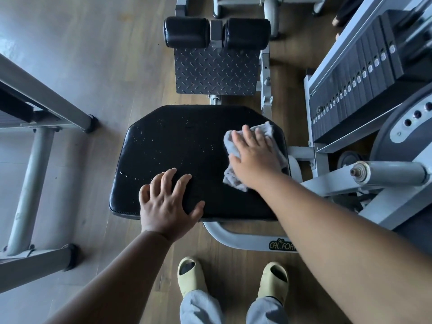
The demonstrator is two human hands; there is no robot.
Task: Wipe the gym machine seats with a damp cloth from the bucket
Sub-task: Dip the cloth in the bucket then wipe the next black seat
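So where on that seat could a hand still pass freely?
The black seat is bare across its middle and far left, between the left hand and the tread plate. The right side is crowded: the right hand presses the grey cloth.

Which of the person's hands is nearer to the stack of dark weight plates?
Right. The right hand presses the grey cloth on the black padded seat's edge beside the stack of dark weight plates; the left hand rests on the seat's near edge, farther away.
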